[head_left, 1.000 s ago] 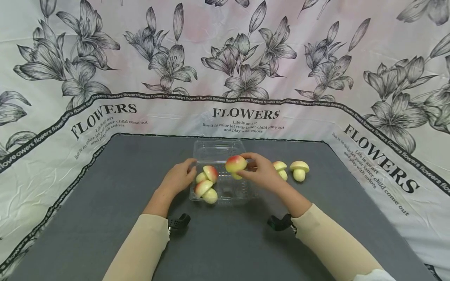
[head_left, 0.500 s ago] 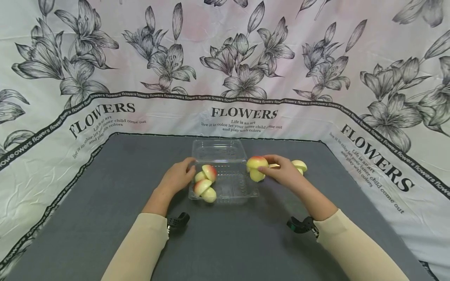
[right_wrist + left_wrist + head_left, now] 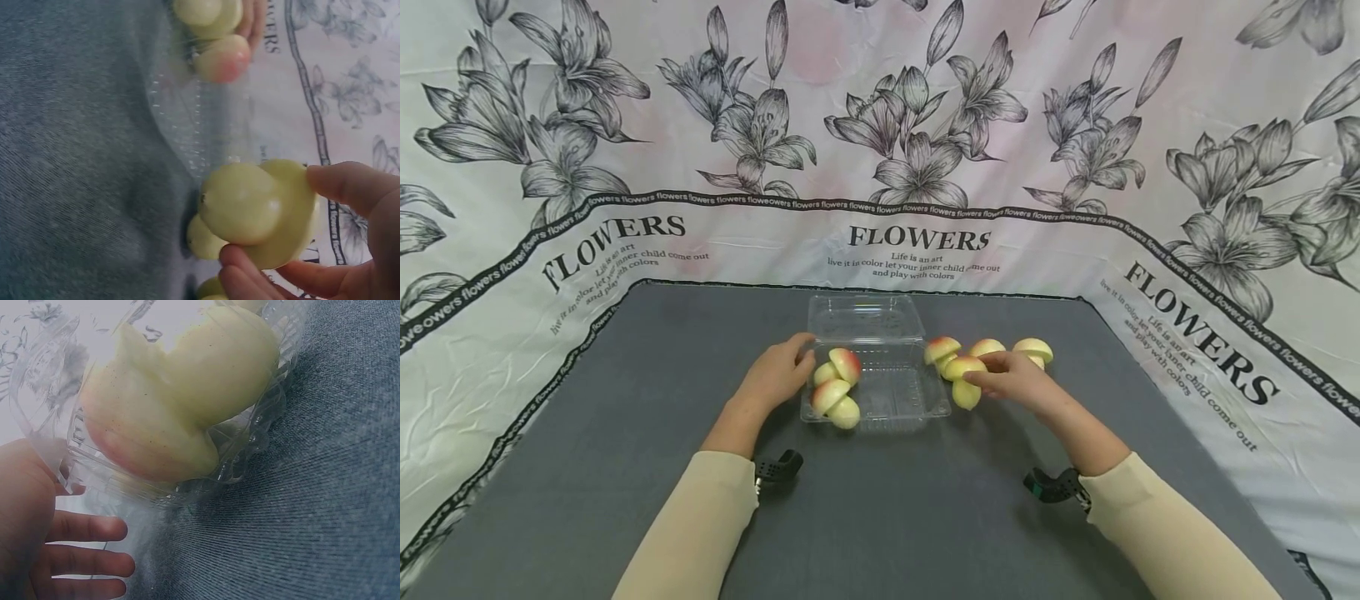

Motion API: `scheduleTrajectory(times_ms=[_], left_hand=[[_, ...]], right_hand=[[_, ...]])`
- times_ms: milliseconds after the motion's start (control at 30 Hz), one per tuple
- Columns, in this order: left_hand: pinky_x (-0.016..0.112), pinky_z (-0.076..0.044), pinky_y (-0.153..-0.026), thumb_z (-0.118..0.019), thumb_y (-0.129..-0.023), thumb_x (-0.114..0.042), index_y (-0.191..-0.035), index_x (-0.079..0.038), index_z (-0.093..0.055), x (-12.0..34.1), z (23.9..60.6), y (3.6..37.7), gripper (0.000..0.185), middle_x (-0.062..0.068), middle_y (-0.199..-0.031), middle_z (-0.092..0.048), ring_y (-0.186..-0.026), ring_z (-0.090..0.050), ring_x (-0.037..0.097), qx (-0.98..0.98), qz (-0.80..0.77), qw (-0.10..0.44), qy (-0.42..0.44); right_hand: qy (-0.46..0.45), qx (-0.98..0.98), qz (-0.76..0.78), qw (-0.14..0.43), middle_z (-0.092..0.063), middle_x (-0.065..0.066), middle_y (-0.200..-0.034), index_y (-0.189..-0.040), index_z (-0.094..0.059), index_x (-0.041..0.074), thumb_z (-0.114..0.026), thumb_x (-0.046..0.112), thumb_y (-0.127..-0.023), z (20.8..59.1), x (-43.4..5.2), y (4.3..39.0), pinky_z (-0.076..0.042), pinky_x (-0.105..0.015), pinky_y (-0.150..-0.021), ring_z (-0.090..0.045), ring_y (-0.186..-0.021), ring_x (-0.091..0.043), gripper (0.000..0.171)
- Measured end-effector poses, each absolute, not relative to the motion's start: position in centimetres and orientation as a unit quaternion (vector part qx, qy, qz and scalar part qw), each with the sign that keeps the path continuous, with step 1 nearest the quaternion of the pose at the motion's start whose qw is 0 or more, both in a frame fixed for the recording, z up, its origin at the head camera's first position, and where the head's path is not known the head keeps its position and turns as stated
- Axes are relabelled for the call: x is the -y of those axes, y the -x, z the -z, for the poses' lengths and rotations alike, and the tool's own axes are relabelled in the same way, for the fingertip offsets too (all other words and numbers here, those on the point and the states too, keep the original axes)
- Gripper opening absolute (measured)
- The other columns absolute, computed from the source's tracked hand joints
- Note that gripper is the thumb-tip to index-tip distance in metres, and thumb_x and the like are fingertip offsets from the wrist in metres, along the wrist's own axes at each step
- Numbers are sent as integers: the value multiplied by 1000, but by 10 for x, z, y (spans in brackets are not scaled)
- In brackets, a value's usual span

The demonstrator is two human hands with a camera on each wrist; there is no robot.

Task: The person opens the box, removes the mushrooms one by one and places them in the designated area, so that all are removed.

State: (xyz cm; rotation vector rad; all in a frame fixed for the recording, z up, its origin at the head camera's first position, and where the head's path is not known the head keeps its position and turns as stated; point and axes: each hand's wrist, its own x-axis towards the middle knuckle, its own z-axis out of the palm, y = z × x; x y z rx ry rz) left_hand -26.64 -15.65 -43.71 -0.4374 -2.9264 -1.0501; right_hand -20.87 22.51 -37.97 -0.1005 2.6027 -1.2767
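Right grip point(image 3: 1018, 379): pinching the held mushroom between thumb and fingers, the thumb at the edge of its cap.
Held mushroom point(image 3: 964, 368): at the fingertips of the right grip, to its left, pale yellow with an orange-tinged cap, stem pointing toward the person.
Left grip point(image 3: 775, 372): fingers spread and fairly straight at the near-left wall of the clear container; its plastic hides part of the hand, so I cannot say for sure whether thumb or forefinger touches it.
Clear container point(image 3: 891, 396): just right of the left grip, left of the right grip, its lid point(image 3: 865, 319) tipped back on the far side.
Packed mushrooms: a rear one point(image 3: 846, 364) and a front one point(image 3: 830, 397), both inside, close to the left grip.
Loose mushrooms: a red-capped one point(image 3: 942, 347) beyond and left of the right grip, a middle one point(image 3: 987, 347) just beyond it, a far-right one point(image 3: 1032, 347) behind it, partly hidden.
Tabletop point(image 3: 880, 517): dark grey, beneath both grips.
Flowered cloth point(image 3: 925, 175): upright, well beyond both grips.
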Motion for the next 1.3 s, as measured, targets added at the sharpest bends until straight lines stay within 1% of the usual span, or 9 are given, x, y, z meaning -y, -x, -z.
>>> scheduleTrajectory(times_ms=[267, 467, 567, 633, 733, 833, 933, 1133, 1300], left_hand=[[41, -45, -66, -46, -108, -30, -153, -12, -47, 156, 437, 267, 48, 4, -91, -64, -67, -55, 20, 933, 333, -3, 137], [40, -44, -64, -45, -108, -30, -152, -11, -48, 155, 437, 266, 48, 3, -85, -63, -64, -54, 20, 932, 337, 1, 136], [40, -44, -62, -44, -108, -30, -152, -11, -47, 155, 437, 267, 48, 3, -81, -61, -62, -53, 20, 931, 338, 1, 138], [40, -43, -62, -44, -108, -30, -152, -11, -47, 155, 437, 267, 48, 3, -79, -60, -62, -53, 20, 930, 339, 1, 140], [40, -43, -61, -45, -108, -29, -152, -10, -48, 155, 438, 267, 47, 3, -78, -60, -61, -52, 20, 930, 339, 3, 142], [40, -43, -61, -46, -108, -28, -152, -10, -48, 155, 439, 267, 47, 3, -78, -60, -61, -52, 20, 930, 338, 5, 142], [40, -43, -61, -46, -108, -28, -152, -10, -48, 156, 439, 268, 47, 3, -78, -60, -61, -52, 20, 931, 338, 5, 141], [40, -43, -62, -45, -108, -29, -152, -11, -48, 156, 439, 269, 47, 3, -79, -60, -61, -52, 20, 932, 334, 4, 140], [39, -42, -61, -44, -107, -29, -151, -12, -48, 156, 439, 269, 47, 3, -78, -58, -61, -51, 19, 933, 331, 2, 139]], right_hand=[[41, -902, 407, 135, -61, -25, -130, -141, -51, -12, -66, 33, -101, 394, -218, 210, -54, -43, -90, -66, -102, -26, 62], [44, -907, 395, 138, -67, -14, -104, -133, -60, -9, -64, 32, -103, 400, -214, 211, -54, -41, -82, -65, -91, -25, 51], [42, -910, 389, 138, -66, -11, -97, -134, -60, -9, -63, 33, -104, 403, -214, 211, -52, -39, -78, -64, -87, -24, 52], [40, -913, 383, 135, -67, -9, -99, -135, -59, -9, -63, 34, -104, 403, -214, 210, -52, -38, -78, -64, -87, -23, 53], [42, -918, 373, 129, -68, -16, -107, -136, -58, -10, -61, 37, -104, 402, -215, 208, -53, -40, -80, -65, -92, -27, 56], [32, -931, 345, 116, -63, -25, -128, -141, -53, -9, -59, 43, -104, 398, -215, 206, -52, -46, -87, -64, -110, -36, 64], [12, -944, 315, 94, -53, -31, -142, -147, -46, -9, -58, 47, -103, 390, -212, 204, -50, -52, -94, -57, -124, -43, 73], [20, -944, 329, 26, -58, -27, -133, -146, -50, -5, -60, 42, -103, 379, -202, 207, -53, -50, -87, -60, -116, -40, 64], [58, -930, 362, -5, -60, -22, -131, -145, -53, 0, -64, 39, -102, 376, -183, 209, -54, -47, -84, -61, -117, -39, 59]])
